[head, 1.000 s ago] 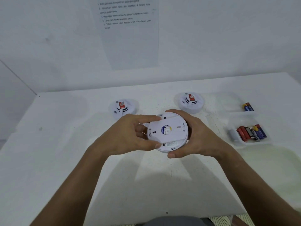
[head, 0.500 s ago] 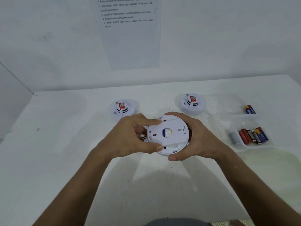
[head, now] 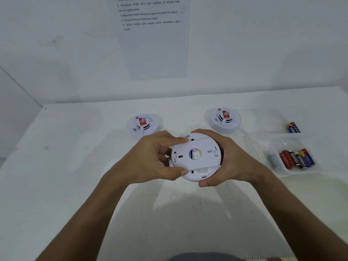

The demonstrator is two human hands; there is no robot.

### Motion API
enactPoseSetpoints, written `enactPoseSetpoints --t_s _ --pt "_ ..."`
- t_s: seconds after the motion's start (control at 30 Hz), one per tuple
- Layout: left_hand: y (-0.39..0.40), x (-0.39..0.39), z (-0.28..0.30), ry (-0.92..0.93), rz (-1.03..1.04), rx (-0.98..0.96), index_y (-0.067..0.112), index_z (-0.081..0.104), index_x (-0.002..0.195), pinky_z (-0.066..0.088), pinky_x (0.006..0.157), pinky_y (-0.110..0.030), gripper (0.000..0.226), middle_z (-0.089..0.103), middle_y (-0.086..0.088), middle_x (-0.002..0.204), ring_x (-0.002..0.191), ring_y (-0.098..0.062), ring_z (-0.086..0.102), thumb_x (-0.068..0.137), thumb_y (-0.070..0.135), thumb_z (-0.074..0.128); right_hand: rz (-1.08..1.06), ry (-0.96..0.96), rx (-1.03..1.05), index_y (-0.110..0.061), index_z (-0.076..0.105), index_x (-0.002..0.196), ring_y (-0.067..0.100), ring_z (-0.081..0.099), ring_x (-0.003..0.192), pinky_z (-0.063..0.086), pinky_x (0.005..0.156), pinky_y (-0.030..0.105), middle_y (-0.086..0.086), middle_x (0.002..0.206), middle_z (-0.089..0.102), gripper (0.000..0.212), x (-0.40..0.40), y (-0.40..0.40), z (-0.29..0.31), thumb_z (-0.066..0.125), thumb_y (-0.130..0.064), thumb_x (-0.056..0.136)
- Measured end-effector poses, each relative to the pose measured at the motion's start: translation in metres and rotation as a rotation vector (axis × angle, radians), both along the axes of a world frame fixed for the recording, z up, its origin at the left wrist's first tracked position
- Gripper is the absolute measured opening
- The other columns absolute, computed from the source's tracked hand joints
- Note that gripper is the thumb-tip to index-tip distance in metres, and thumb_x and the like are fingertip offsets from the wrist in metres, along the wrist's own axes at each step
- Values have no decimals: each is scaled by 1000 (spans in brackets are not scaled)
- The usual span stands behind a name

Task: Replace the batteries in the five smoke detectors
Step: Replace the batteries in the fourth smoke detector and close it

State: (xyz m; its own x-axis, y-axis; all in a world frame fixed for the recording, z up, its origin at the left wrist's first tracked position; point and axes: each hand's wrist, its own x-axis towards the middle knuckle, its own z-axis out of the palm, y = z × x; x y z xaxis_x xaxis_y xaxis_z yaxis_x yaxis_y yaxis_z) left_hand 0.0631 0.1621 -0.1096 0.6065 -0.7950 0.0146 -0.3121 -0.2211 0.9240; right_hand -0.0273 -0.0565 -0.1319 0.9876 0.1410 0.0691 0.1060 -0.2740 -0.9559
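Note:
I hold a round white smoke detector (head: pixel 197 157) above the table's middle, its back plate facing me. My left hand (head: pixel 150 159) pinches the back plate between forefinger and thumb. My right hand (head: pixel 231 161) curls round the detector's right rim. Two more white smoke detectors stand face up on the table, one at the left (head: pixel 143 126) and one at the right (head: pixel 225 119). A clear tray (head: pixel 290 172) at the right holds several red and blue batteries (head: pixel 297 159).
A second clear tray (head: pixel 271 121) behind the first holds a blue battery (head: pixel 293 128). An instruction sheet (head: pixel 152 34) hangs on the white wall behind. The white table (head: pixel 75 166) ends at the wall and at a left edge.
The back plate has turned slightly on the detector between my hands, and its left edge now sits lower against the body. The camera has drifted a little downward.

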Motion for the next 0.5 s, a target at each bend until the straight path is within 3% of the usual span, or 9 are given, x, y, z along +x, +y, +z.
enactPoseSetpoints --t_s 0.1,0.23,0.4,0.5 --pt "0 2 0 35 -3 -12 21 59 130 59 76 -37 72 63 7 115 98 -22 67 62 27 83 -5 2 7 -18 47 137 14 58 122 51 92 20 -9 129 60 96 2 -5 -2 91 -4 53" --pt "1 4 0 66 14 4 26 52 135 57 77 -30 79 64 17 119 95 -18 66 62 22 82 -22 20 -107 -24 42 139 9 53 124 51 92 19 -11 132 54 101 2 -10 -7 94 -17 53" --pt "-4 -2 -2 35 89 -91 30 50 134 59 76 -33 80 63 14 120 92 -21 65 63 18 84 -69 -37 -364 -44 30 134 6 44 123 49 93 20 -20 133 38 101 6 -9 -8 90 -37 54" --pt "-5 -2 -6 0 107 -143 25 50 136 58 77 -34 78 62 9 124 94 -23 63 66 26 82 -22 -38 -330 -55 22 136 2 46 120 47 92 12 -27 132 37 105 10 -7 -8 88 -31 58"
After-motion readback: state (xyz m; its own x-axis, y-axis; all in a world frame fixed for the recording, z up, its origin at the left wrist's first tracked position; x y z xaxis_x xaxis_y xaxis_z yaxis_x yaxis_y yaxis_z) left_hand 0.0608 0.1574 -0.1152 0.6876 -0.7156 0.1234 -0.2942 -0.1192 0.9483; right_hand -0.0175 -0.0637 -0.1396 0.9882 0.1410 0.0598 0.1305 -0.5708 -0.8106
